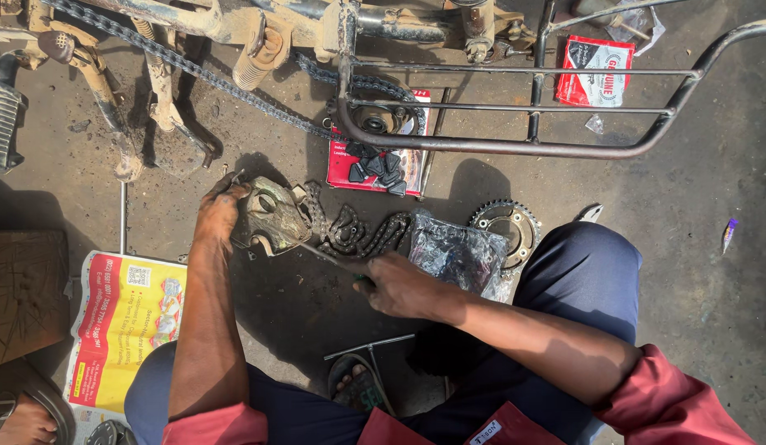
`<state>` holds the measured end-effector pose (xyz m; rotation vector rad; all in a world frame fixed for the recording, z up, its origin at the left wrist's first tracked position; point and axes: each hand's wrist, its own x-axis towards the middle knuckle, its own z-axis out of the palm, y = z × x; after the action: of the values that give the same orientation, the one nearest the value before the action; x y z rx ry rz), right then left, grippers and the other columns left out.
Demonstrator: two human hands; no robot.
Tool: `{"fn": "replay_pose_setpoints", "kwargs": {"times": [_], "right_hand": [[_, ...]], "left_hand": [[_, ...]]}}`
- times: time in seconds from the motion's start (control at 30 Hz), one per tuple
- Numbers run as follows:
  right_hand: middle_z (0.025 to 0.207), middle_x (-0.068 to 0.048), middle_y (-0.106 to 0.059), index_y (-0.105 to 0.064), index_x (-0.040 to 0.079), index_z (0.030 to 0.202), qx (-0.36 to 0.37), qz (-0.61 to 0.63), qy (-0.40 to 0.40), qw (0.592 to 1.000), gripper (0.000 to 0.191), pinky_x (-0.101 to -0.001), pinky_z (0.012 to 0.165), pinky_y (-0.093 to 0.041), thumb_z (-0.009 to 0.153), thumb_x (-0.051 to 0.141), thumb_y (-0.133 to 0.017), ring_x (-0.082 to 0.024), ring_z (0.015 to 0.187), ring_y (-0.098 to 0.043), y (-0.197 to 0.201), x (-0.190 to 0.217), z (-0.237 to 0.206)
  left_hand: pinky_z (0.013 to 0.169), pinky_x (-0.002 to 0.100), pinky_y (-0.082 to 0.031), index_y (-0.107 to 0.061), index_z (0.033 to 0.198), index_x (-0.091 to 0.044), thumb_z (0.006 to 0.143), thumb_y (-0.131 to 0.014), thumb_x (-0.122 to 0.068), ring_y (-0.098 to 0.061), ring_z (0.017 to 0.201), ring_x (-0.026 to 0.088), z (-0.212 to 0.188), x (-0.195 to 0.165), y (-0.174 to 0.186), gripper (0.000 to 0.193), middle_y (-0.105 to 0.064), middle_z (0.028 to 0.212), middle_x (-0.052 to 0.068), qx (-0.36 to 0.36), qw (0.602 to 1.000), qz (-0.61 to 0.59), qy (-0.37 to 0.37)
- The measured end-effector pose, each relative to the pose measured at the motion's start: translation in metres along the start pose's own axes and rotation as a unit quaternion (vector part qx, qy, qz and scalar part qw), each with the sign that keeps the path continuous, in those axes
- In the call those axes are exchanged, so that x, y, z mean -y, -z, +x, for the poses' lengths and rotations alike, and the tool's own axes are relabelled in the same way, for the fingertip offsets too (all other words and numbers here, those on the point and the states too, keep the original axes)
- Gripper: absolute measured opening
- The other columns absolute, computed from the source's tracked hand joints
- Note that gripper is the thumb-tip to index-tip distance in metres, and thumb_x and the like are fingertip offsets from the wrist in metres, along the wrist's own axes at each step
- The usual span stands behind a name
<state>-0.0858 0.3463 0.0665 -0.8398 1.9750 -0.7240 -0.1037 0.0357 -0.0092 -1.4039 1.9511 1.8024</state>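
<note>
I saw my left hand [220, 213] curled over the edge of a grimy cast-metal engine cover [272, 216] lying on the oil-stained concrete floor [696, 272], fingers wrapped on its left rim. My right hand [404, 286] was closed in a fist around a thin metal tool with a green grip [332, 262]; its long axis ran from my fist up and to the left, tip touching the cover's lower right edge. Beside the cover lay one coiled greasy drive chain [362, 233], and right of that one crumpled clear plastic bag [457, 254], contents too dark to tell. One toothed steel sprocket [508, 227] lay partly under the bag. Farther off, one flat red carton [375, 165] held several small black rubber blocks; I could not count them surely. One red and white packet [596, 72] lay beyond the dark tubular carrier rack [523, 107].
</note>
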Motion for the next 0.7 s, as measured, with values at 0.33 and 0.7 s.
{"fn": "replay_pose_setpoints", "kwargs": {"times": [0.33,0.7], "right_hand": [[0.054,-0.018,-0.057,-0.044,0.006,0.153,-0.074,0.051,0.020,0.996,0.066,-0.0420,0.061,-0.055,0.089,0.003,-0.057,-0.023,0.047,-0.060,-0.001,0.005,0.006],[0.058,-0.012,-0.061,-0.047,0.008,0.150,0.016,0.068,0.012,0.997,0.059,-0.0350,0.045,-0.052,0.092,0.003,-0.056,-0.016,0.043,-0.057,0.006,0.014,-0.021]], "left_hand": [[0.094,0.082,-0.037,-0.049,0.145,-0.020,0.084,-0.072,-0.031,-0.051,0.134,0.043,-0.009,-0.012,-0.020,0.067,-0.054,0.145,0.012,-0.045,0.997,0.019,0.062],[0.101,0.077,-0.038,-0.073,0.125,-0.018,0.087,-0.067,-0.030,-0.051,0.137,0.043,-0.001,-0.005,-0.001,0.041,-0.063,0.143,0.011,0.005,0.999,0.030,0.030]]}}
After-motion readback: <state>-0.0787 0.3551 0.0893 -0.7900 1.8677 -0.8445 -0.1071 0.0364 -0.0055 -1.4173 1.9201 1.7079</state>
